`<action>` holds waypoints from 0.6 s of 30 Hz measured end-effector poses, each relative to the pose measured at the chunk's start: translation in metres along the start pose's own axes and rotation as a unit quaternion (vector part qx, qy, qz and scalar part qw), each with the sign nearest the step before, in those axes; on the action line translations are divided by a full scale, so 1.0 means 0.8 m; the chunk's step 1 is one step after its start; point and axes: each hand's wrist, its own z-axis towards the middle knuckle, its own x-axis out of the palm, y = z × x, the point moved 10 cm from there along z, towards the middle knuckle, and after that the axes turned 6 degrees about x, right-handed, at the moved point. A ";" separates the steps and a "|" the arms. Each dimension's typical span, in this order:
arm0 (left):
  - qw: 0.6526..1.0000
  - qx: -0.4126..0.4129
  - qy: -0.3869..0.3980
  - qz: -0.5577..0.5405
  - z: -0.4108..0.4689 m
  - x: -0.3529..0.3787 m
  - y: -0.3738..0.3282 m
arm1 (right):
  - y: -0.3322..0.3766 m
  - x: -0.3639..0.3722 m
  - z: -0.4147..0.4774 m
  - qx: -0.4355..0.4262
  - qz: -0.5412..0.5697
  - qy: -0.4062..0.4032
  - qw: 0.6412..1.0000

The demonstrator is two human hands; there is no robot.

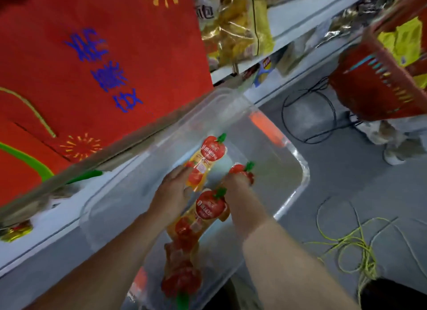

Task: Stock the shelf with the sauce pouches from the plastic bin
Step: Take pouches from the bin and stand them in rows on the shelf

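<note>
Both arms down inside the clear plastic bin (298,171) on the floor. Left hand (174,189) spread flat, fingers half open, pressed on the lower end of a yellow-and-red sauce pouch with a green cap (203,161); grip not closed round it. Right hand (236,182) curled over a second tomato-printed pouch (242,168), only its red top and green cap showing beyond the fingers; whether actually pinched, cannot tell. Third pouch (209,209) between the two wrists, more red pouches (182,277) nearer the body under the forearms. White shelf edge (46,235) up and left of the left hand, below a red printed banner (92,67).

Likely trouble: slick film sliding out from a flat palm on lifting; two pouches taken at once, one dropped back; knuckles catching the bin rim.

Pouch count uncertain, near ones blurred and overlapped by arms. Right fingertips hidden. Shelf space itself mostly out of sight behind the banner. Label print unreadable.
</note>
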 end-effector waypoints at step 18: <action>0.988 -0.098 -0.113 0.027 0.044 0.034 0.021 | 0.114 -0.025 0.012 -0.260 -0.062 -0.069 0.961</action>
